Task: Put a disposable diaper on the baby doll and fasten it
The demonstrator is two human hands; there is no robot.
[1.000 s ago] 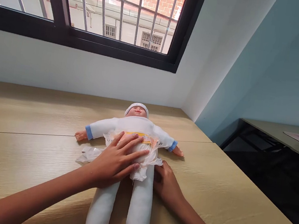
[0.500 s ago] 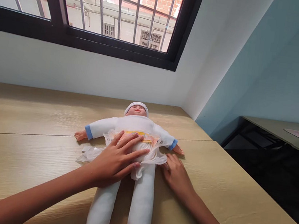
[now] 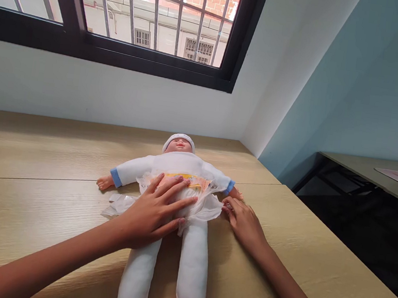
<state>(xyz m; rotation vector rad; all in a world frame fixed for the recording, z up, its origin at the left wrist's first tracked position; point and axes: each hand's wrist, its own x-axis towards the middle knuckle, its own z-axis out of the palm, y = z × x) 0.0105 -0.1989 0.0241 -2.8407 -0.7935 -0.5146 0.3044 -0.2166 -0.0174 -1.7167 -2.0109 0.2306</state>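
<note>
A baby doll with a soft white cloth body point(image 3: 177, 163) and blue cuffs point(image 3: 116, 177) is shown face up, arms outspread, on a pale wood-grained worktop point(image 3: 48, 207). A thin white disposable diaper with frilled edges point(image 3: 209, 210) is set around the doll's hips, over the clothing; its waist is marked by a glossy yellow-and-orange printed band point(image 3: 200, 184). The left hand point(image 3: 157, 214) is laid flat on the diaper's front, fingers spread, nothing being grasped. By the right hand point(image 3: 245, 222), the diaper's sheer outer edge appears to be pinched in a fingertip grip beside the hip. The step in hand is judged to be the spreading of this side edge while the front is pinned; for the next move, light tension seems called for, since the filmy material could tear. A crumpled, translucent white flap point(image 3: 120, 203) is seen beside the left wrist. The padded legs point(image 3: 194, 265) are smooth, tubular and matte, and are parted below the diaper.
</note>
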